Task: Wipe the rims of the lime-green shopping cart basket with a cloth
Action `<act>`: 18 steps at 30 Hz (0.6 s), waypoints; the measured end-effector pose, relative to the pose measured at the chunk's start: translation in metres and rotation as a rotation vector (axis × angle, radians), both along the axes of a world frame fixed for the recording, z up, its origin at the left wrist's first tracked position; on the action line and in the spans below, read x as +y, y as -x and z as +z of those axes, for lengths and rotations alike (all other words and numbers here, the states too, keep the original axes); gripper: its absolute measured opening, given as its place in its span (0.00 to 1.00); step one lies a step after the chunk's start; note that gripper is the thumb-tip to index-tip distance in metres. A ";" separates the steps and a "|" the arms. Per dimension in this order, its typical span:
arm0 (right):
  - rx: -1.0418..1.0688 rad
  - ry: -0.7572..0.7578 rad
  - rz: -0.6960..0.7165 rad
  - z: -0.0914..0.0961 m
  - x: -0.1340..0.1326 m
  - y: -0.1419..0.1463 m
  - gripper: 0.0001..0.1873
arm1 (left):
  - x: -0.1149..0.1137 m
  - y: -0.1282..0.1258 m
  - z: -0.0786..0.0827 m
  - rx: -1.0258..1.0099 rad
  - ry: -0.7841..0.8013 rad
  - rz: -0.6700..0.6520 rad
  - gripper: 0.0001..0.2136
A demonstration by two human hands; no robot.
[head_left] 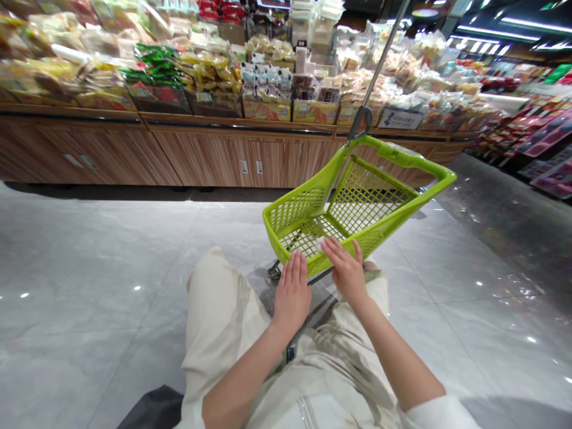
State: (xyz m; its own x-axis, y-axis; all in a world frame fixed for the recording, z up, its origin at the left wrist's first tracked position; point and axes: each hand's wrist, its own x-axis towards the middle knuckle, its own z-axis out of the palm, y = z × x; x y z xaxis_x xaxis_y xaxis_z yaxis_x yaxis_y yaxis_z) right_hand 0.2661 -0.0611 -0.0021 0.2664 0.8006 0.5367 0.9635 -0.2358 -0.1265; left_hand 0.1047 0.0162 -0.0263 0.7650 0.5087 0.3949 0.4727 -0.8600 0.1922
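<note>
A lime-green plastic shopping basket on wheels (402, 158) stands on the tiled floor in front of me, its long grey pull handle (378, 71) rising to the upper right. My left hand (292, 292) lies flat with fingers together and stretched out, touching the basket's near rim. My right hand (346, 268) also lies flat on that rim, fingers extended toward a small pale thing (319, 244) at the basket's inner edge; I cannot make out what it is. The basket's mesh bottom looks bare otherwise. My light trousers show below the hands.
A long wooden display counter (232, 155) with cabinet doors runs across the back, stacked with packaged snacks and bread (268, 77). More shelves of goods (545, 137) line the right. The glossy grey tile floor (89, 268) spreads left and right of the basket.
</note>
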 end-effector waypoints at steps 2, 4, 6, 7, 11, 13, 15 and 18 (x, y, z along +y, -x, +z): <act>0.020 -0.050 -0.152 0.001 -0.006 -0.035 0.39 | -0.001 0.001 0.002 -0.001 0.007 -0.004 0.39; 0.049 -0.090 -0.280 0.002 -0.009 -0.055 0.38 | -0.002 0.001 0.004 0.003 0.013 0.000 0.39; 0.065 -0.095 -0.327 0.002 -0.007 -0.049 0.39 | -0.003 0.001 0.004 0.004 0.020 0.001 0.39; 0.065 -0.083 -0.313 0.001 -0.004 -0.037 0.40 | -0.003 0.000 0.003 0.000 0.024 0.000 0.39; 0.019 -0.004 -0.068 -0.005 0.009 0.036 0.40 | -0.002 -0.002 -0.002 -0.047 0.026 -0.005 0.40; 0.005 0.029 0.040 -0.006 0.011 0.056 0.39 | -0.001 -0.002 -0.003 -0.052 0.017 -0.002 0.41; 0.004 0.037 0.068 -0.004 0.009 0.051 0.38 | 0.000 -0.001 -0.003 -0.029 0.011 0.003 0.40; 0.004 -0.007 -0.039 -0.001 0.000 0.005 0.39 | 0.000 0.001 0.001 0.015 0.006 0.002 0.39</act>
State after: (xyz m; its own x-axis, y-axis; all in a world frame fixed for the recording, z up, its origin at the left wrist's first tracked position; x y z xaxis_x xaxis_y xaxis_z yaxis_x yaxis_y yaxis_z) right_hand 0.2606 -0.0613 -0.0027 0.2998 0.7859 0.5407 0.9530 -0.2728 -0.1319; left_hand 0.1041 0.0158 -0.0253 0.7697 0.5128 0.3802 0.4774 -0.8578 0.1905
